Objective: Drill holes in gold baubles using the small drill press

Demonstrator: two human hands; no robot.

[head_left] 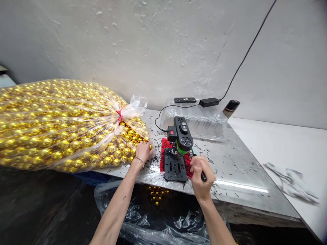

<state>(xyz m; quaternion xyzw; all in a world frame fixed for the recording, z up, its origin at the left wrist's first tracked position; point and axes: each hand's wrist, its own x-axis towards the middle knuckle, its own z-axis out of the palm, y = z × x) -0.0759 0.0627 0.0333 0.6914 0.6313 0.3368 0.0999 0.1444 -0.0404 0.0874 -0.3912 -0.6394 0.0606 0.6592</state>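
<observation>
My right hand is wrapped around the black-gripped lever of a small black and green bench drill press. The press has a slotted black base plate and stands on a red mat. My left hand is at the mouth of a large clear plastic bag full of shiny gold balls. Its fingers are curled, and a bit of a gold ball shows at the fingertips. A red tie cinches the bag.
Small black shavings litter the metal tabletop. Behind the press are a clear plastic tray, a power adapter with its cord, a remote-like black strip and a spray can. White gloves lie right. A plastic-lined container with gold balls is below.
</observation>
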